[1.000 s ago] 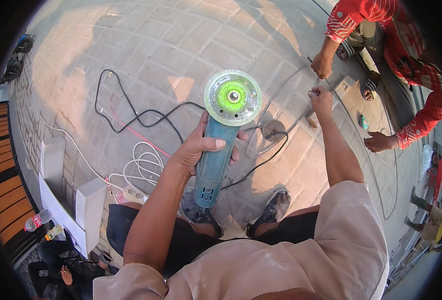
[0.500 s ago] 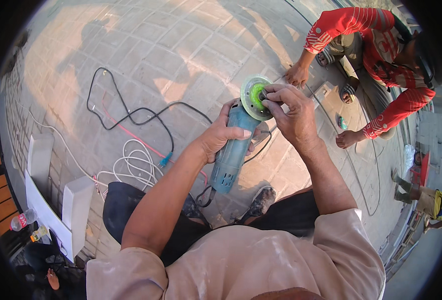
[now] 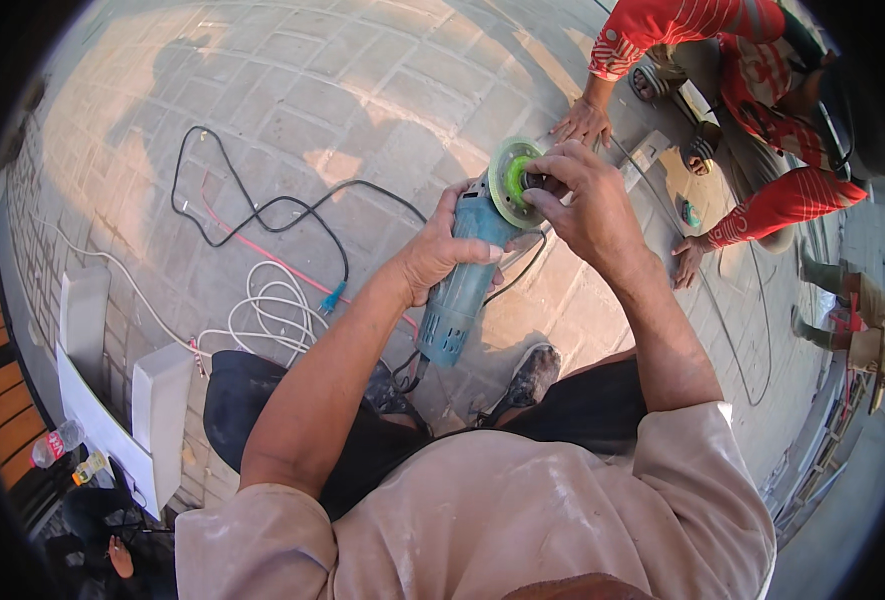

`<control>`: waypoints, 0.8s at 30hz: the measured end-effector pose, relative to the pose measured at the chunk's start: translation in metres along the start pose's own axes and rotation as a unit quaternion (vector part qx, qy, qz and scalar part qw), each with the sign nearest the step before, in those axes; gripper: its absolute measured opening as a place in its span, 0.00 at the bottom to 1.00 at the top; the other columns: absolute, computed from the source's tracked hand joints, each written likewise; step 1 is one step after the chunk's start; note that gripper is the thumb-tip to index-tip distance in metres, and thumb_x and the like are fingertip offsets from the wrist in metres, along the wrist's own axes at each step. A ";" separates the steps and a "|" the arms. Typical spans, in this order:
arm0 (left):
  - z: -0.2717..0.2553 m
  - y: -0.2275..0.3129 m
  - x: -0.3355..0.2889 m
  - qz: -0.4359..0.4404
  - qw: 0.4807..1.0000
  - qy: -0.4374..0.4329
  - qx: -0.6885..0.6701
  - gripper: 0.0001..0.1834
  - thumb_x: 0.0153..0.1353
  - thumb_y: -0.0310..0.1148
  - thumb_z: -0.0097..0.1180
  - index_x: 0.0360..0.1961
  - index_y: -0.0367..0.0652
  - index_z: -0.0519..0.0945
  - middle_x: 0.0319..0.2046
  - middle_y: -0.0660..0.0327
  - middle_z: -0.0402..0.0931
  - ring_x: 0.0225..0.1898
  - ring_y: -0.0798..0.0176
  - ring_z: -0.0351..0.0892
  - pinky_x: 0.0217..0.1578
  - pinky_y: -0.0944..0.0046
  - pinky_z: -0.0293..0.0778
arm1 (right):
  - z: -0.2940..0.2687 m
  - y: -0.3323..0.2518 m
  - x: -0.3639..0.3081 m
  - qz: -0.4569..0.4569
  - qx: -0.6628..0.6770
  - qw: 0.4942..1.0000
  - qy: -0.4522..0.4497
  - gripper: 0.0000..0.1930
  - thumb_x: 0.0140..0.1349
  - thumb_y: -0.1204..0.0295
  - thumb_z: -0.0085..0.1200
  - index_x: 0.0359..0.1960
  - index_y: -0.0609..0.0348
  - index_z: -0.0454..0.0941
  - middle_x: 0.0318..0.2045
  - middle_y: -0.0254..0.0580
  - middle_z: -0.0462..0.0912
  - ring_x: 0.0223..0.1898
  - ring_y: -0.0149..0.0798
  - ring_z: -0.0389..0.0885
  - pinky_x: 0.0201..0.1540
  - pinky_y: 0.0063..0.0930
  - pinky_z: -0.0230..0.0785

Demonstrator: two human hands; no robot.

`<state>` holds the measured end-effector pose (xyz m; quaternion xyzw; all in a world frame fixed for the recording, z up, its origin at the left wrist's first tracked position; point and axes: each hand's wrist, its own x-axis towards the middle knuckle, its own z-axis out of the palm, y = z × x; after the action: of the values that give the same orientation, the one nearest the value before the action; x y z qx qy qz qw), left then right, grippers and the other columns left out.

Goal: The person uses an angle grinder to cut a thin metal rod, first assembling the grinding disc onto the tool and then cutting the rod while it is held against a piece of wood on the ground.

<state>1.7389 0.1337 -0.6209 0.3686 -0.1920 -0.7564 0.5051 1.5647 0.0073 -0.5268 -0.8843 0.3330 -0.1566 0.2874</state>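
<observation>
My left hand (image 3: 440, 250) is wrapped round the teal body of an angle grinder (image 3: 455, 300), which I hold up over the paving. At its upper end sits a green cutting disc (image 3: 510, 195), its face turned toward my right hand. My right hand (image 3: 587, 200) is closed, thumb and fingertips pinching the dark nut (image 3: 533, 181) at the disc's centre. Part of that nut is hidden by my fingers. From the grinder's lower end a black cord (image 3: 409, 380) runs down near my foot.
A black cable with a teal plug (image 3: 332, 297) and a coiled white cord (image 3: 272, 310) lie on the paving to the left. A co-worker in red sleeves (image 3: 777, 205) crouches at right, hands beside a thin rod. A white bench (image 3: 107, 425) stands at lower left.
The grinder has tilted slightly and my right hand has turned a little at the disc's centre. The co-worker's hands have shifted, and the person at far right has moved.
</observation>
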 end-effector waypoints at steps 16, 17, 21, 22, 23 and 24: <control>-0.004 -0.002 0.001 -0.008 1.000 -0.001 0.000 0.56 0.51 0.27 0.69 0.75 0.56 0.46 0.48 0.46 0.80 0.34 0.51 0.86 0.37 0.49 0.86 | 0.002 -0.004 0.001 0.089 -0.109 0.989 -0.045 0.15 0.60 0.68 0.67 0.45 0.64 0.85 0.36 0.54 0.84 0.41 0.57 0.85 0.45 0.46 0.77; -0.005 -0.002 0.001 -0.005 1.000 0.000 -0.001 0.56 0.51 0.27 0.69 0.75 0.56 0.46 0.48 0.45 0.80 0.34 0.51 0.86 0.37 0.49 0.86 | 0.001 -0.007 0.002 0.102 -0.108 0.988 -0.047 0.15 0.60 0.68 0.66 0.45 0.64 0.85 0.37 0.54 0.84 0.41 0.57 0.85 0.46 0.46 0.77; -0.002 -0.001 0.001 -0.007 1.000 0.001 -0.011 0.57 0.51 0.27 0.69 0.76 0.57 0.46 0.48 0.46 0.79 0.34 0.50 0.86 0.37 0.48 0.86 | 0.002 0.005 -0.002 -0.006 -0.039 0.999 -0.011 0.16 0.62 0.65 0.66 0.44 0.64 0.84 0.39 0.55 0.83 0.43 0.57 0.85 0.47 0.47 0.77; -0.003 -0.001 0.003 -0.009 1.000 -0.001 -0.010 0.57 0.51 0.27 0.69 0.76 0.57 0.45 0.48 0.46 0.79 0.34 0.50 0.86 0.37 0.48 0.86 | 0.004 0.006 -0.002 0.018 -0.064 0.998 -0.016 0.15 0.61 0.66 0.67 0.45 0.64 0.84 0.39 0.54 0.83 0.43 0.56 0.85 0.47 0.47 0.77; -0.004 -0.002 0.003 -0.011 1.000 -0.003 -0.010 0.57 0.51 0.27 0.69 0.76 0.57 0.45 0.48 0.46 0.79 0.34 0.50 0.86 0.37 0.48 0.86 | 0.006 0.006 -0.001 0.043 -0.088 0.995 -0.020 0.16 0.60 0.68 0.68 0.46 0.64 0.84 0.39 0.53 0.83 0.43 0.56 0.85 0.47 0.47 0.77; -0.005 -0.002 0.003 -0.010 1.000 -0.002 -0.013 0.57 0.51 0.27 0.69 0.76 0.57 0.45 0.48 0.46 0.79 0.34 0.50 0.86 0.37 0.48 0.86 | 0.008 0.005 0.000 0.067 -0.113 0.991 -0.024 0.16 0.59 0.69 0.68 0.47 0.64 0.84 0.39 0.53 0.83 0.43 0.56 0.85 0.47 0.47 0.77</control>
<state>1.7409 0.1322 -0.6265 0.3628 -0.1797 -0.7643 0.5019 1.5659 0.0075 -0.5359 -0.8901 0.4004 -0.0775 0.2036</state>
